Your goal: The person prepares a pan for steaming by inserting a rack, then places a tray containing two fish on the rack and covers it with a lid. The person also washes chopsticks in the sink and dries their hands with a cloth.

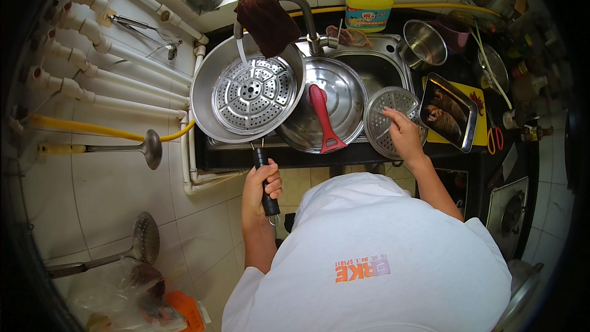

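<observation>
My left hand (266,180) is closed around the black handle of a large metal wok (203,101) under the faucet (302,4). Inside the wok lies a round perforated steamer plate (256,92), and water runs from the spout onto it. A brown cloth (267,23) hangs over the faucet. My right hand (402,131) is at a second perforated steamer plate (380,124), fingertips on or just above it; whether it grips the plate is unclear. Between them a steel lid (341,87) with a red handle (319,115) lies over the sink.
A metal tray of dark food (445,120) rests on a yellow cutting board (479,87), with orange-handled scissors (495,136) beside it. Behind the sink (401,50) stand a yellow detergent jug (368,7) and a steel pot (424,46). White pipes (138,67) line the left wall.
</observation>
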Available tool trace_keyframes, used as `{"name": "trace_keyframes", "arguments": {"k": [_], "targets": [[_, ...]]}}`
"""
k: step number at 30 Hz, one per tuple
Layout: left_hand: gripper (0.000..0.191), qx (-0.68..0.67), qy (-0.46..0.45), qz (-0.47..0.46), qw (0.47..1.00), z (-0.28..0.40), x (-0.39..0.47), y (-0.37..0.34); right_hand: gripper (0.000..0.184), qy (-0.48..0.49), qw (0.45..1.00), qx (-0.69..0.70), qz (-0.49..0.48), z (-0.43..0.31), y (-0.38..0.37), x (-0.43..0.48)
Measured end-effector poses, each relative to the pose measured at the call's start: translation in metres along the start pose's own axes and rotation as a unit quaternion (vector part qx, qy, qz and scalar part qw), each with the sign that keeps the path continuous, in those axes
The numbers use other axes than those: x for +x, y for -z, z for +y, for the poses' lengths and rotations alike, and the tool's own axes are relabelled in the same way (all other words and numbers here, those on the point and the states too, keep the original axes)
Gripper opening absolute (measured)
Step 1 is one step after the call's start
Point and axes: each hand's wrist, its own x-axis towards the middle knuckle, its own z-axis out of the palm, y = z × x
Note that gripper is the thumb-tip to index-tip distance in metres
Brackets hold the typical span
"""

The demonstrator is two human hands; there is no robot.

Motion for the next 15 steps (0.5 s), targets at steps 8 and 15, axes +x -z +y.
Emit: {"name": "trace_keyframes", "arguments": {"k": [8,15], "targets": [[0.013,0.003,0.0,0.007,1.0,-0.001,0.0008,0.0076,0.03,-0.011,1.0,0.02,-0.015,-0.0053,-0.0032,-0.0051],[0.012,0.002,-0.006,0.017,1.0,-0.0032,0.0007,0.0101,0.031,-0.004,0.999,-0.003,-0.037,-0.0091,-0.0026,-0.0054]]}}
